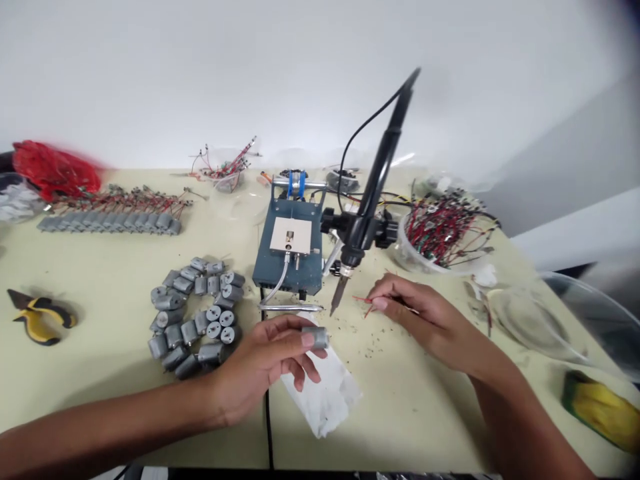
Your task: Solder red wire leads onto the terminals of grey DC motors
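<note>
Between thumb and fingers, my left hand (pixel 280 350) grips a small grey motor (pixel 316 337) above a white paper sheet (pixel 325 393). My right hand (pixel 410 310) pinches a red wire (pixel 364 300), whose ends stick out to the left of the fingertips. A black soldering iron (pixel 375 180) is clamped in a stand, its tip (pixel 339 293) pointing down between the two hands. Behind my left hand is a dark blue soldering machine (pixel 263 257) with a bent metal tube (pixel 295 307) at its front. Further small motors (pixel 170 302) stand in a cluster left of my left hand.
Wired motors (pixel 110 222) line up at the back left, near a red plastic bag (pixel 55 170). Yellow-black pliers (pixel 43 319) lie at left. A clear tub (pixel 407 253) of red-wired parts stands at right, with a clear lid (pixel 540 327) and a sponge (pixel 600 407) nearer.
</note>
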Available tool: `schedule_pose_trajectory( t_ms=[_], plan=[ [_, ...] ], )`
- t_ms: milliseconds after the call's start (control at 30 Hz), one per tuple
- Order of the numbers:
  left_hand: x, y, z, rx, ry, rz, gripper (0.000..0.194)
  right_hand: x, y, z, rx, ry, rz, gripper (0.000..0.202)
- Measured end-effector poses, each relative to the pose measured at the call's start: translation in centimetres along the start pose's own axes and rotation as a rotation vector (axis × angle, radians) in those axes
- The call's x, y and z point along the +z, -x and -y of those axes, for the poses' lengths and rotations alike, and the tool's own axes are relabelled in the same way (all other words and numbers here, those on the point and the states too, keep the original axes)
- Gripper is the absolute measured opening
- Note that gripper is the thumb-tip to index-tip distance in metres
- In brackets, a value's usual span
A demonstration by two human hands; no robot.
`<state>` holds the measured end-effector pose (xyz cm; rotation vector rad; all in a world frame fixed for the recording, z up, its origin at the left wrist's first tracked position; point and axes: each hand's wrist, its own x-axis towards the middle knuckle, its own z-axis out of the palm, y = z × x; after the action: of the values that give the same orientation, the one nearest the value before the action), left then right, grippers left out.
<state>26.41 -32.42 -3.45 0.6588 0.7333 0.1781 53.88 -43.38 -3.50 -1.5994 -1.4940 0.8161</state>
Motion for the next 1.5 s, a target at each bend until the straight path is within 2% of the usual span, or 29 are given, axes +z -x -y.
schedule_pose_trajectory(
  t_ms=[167, 300, 467, 567, 700, 867, 1133, 1200, 1333, 1500],
  plan=[
    [-0.3, -0.4, -0.3, 0.08, -0.005, -0.004, 0.048, 1.0, 0.3, 0.3, -0.018, -0.005, 0.009, 0.036],
    [-0.5, -0.8, -0.4, 0.123, 0.016, -0.009, 0.042, 1.7, 0.4, 0.5, -0.095, 0.012, -0.026, 0.024],
    [-0.7, -1.1, -0.5, 0.129, 0.077, -0.026, 0.041, 2.5, 0.6, 0.8, -0.202, 0.09, -0.059, 0.012],
    [-0.6, -1.1, -0.7, 0.121, 0.108, -0.023, 0.034, 2.9, 0.8, 0.9, -0.222, 0.11, -0.128, 0.01],
    [-0.3, -1.2, -1.0, 0.104, 0.14, -0.015, 0.03, 3.3, 1.1, 1.0, -0.183, 0.097, -0.179, 0.01],
    [-0.1, -1.2, -1.5, 0.067, 0.172, -0.043, 0.043, 4.0, 1.0, 1.5, -0.165, 0.117, -0.161, 0.012],
    [0.0, -1.1, -1.5, 0.089, 0.174, -0.029, 0.023, 4.6, 1.2, 1.7, -0.131, 0.109, -0.274, 0.012],
    [-0.1, -1.1, -1.5, 0.101, 0.182, -0.001, 0.025, 4.4, 1.1, 1.3, -0.155, 0.108, -0.257, 0.014],
    [-0.3, -0.9, -1.6, 0.072, 0.208, 0.046, 0.04, 3.8, 0.8, 0.9, -0.295, 0.12, -0.203, 0.02],
    [-0.3, -0.9, -1.6, 0.058, 0.252, 0.044, 0.039, 3.8, 0.7, 1.2, -0.297, 0.119, -0.205, 0.02]
  ],
)
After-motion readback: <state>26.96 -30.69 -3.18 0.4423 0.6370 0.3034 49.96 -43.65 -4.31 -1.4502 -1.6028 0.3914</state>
